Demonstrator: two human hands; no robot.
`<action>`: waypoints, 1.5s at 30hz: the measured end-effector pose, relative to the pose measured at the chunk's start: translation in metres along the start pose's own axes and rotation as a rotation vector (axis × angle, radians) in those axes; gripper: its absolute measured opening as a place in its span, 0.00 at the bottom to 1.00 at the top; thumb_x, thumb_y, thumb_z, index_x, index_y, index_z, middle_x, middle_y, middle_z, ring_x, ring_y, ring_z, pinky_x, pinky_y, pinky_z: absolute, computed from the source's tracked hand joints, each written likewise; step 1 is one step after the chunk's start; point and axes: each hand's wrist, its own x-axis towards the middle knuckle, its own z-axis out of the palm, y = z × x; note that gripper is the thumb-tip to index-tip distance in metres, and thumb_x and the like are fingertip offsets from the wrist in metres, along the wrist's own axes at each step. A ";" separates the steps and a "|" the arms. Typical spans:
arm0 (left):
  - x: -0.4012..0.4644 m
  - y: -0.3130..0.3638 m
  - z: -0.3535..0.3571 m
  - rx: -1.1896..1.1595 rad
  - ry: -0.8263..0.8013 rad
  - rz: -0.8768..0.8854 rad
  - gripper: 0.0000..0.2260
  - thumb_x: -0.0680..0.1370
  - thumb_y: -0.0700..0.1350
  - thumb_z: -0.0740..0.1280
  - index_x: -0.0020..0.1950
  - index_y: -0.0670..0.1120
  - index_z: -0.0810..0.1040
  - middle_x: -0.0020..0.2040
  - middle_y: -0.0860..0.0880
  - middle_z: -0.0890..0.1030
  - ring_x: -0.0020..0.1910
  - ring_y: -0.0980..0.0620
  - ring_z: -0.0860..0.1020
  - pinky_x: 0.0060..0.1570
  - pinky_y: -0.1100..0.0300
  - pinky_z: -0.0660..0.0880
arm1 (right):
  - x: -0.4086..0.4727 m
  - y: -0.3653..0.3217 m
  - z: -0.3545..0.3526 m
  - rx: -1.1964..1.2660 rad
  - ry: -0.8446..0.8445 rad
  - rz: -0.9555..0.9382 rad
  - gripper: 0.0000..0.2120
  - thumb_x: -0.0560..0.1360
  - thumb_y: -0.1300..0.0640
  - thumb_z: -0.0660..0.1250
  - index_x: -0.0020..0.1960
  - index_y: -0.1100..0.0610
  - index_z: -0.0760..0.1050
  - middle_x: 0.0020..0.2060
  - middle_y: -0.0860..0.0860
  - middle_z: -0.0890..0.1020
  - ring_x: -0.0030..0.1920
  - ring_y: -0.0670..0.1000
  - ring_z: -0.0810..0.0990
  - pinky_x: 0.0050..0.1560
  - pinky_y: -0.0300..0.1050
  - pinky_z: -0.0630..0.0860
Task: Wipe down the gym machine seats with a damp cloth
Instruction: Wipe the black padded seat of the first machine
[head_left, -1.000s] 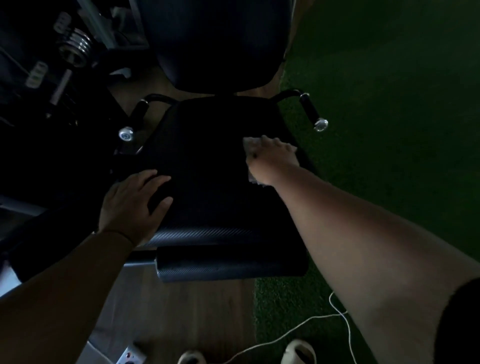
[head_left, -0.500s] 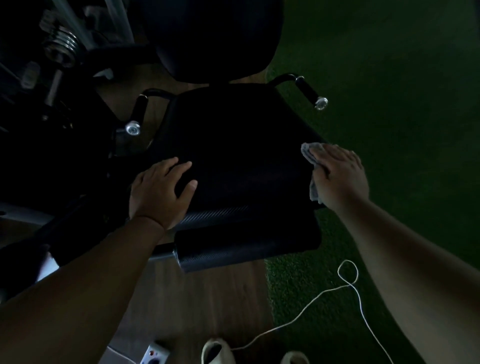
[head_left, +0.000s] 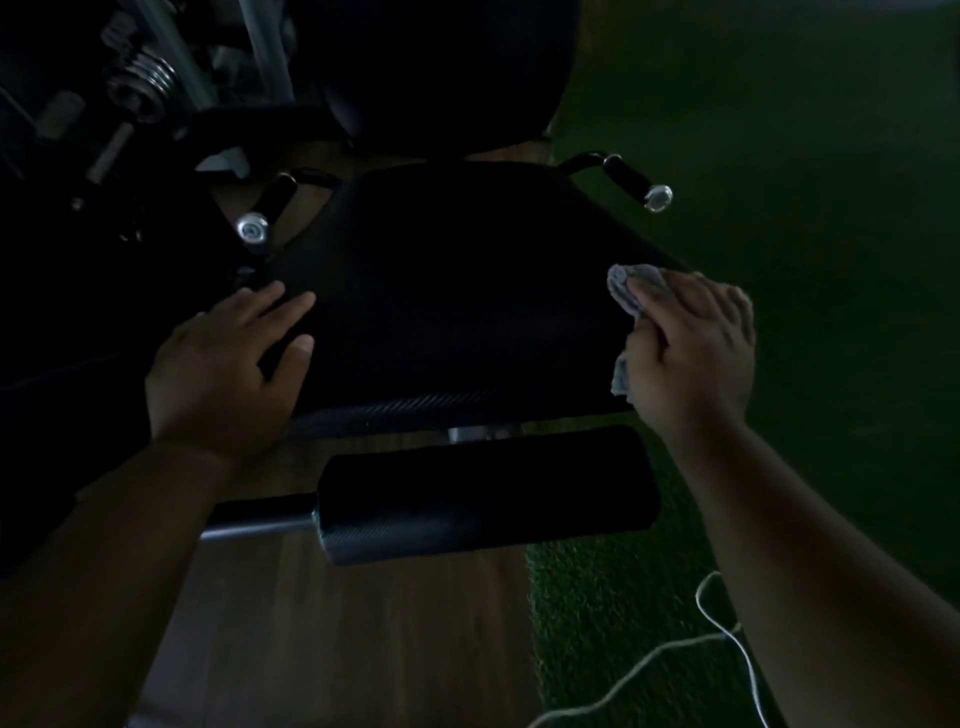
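Note:
A black padded gym machine seat (head_left: 457, 291) fills the middle of the head view, with a black backrest (head_left: 441, 67) behind it. My right hand (head_left: 691, 353) presses a grey cloth (head_left: 628, 291) against the seat's right edge; most of the cloth is hidden under the palm. My left hand (head_left: 228, 364) lies flat on the seat's front left corner, fingers spread, holding nothing.
A black roller pad (head_left: 483, 493) on a metal bar sits just below the seat's front. Two handles with chrome caps flank the seat: left handle (head_left: 262, 213), right handle (head_left: 636, 184). Weight plates (head_left: 140, 78) stand at upper left. Green turf (head_left: 779, 156) and a white cord (head_left: 727, 639) lie to the right.
My right hand has slid the cloth from the seat's middle to its right edge and a little toward me. The left hand has stayed on the front left corner. The view shifted.

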 end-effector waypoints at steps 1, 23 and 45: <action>-0.001 -0.002 0.002 -0.006 0.015 0.001 0.24 0.80 0.58 0.54 0.72 0.53 0.73 0.72 0.47 0.73 0.72 0.45 0.70 0.69 0.43 0.67 | -0.002 0.002 0.003 0.038 0.062 -0.011 0.20 0.75 0.54 0.57 0.62 0.55 0.81 0.60 0.54 0.82 0.63 0.58 0.76 0.70 0.59 0.65; -0.009 0.000 0.010 -0.163 0.226 -0.092 0.13 0.78 0.63 0.60 0.61 0.71 0.76 0.66 0.68 0.74 0.69 0.61 0.71 0.60 0.61 0.67 | -0.065 -0.063 0.064 0.052 0.356 -0.101 0.25 0.76 0.51 0.53 0.70 0.53 0.71 0.67 0.59 0.75 0.70 0.64 0.67 0.72 0.65 0.58; -0.005 -0.005 0.009 -0.193 0.130 -0.085 0.13 0.78 0.62 0.61 0.61 0.71 0.76 0.68 0.67 0.73 0.72 0.61 0.67 0.70 0.52 0.66 | -0.071 -0.114 0.063 0.045 0.193 -0.167 0.26 0.75 0.51 0.53 0.71 0.52 0.72 0.67 0.54 0.74 0.71 0.61 0.67 0.74 0.60 0.54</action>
